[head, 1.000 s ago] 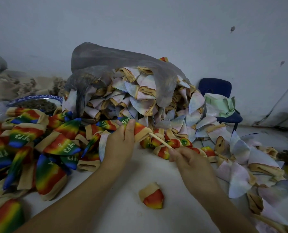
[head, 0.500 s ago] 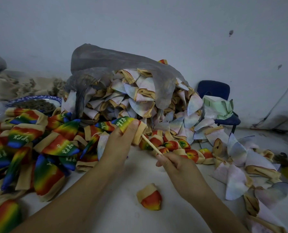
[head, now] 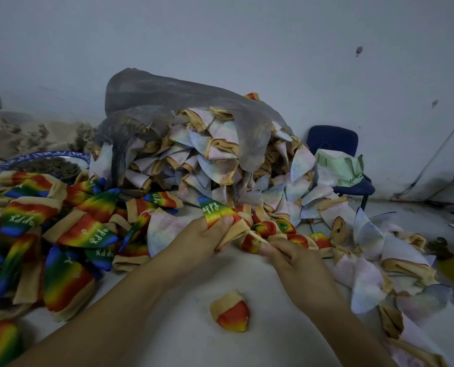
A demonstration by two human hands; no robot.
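Observation:
My left hand (head: 194, 239) grips a rainbow fabric cone (head: 216, 211) with white lettering and a tan cuff, its tip pointing up and left. My right hand (head: 289, 260) pinches a thin wooden stick (head: 257, 237), whose far end goes into the cone's tan opening. The two hands sit close together above the white table (head: 167, 327). A small red and tan turned piece (head: 231, 311) lies on the table in front of my hands.
A heap of rainbow cones (head: 48, 229) covers the left. A large pile of pale inside-out cones (head: 207, 165) spills from a grey plastic bag (head: 167, 96) and runs down the right side. A blue-rimmed bowl (head: 46, 158) stands back left, a blue chair (head: 334, 144) behind right.
My right hand has moved left and pushed the stick deeper into the cone, so little of it shows. The cone's rainbow tip has come out further above my left hand.

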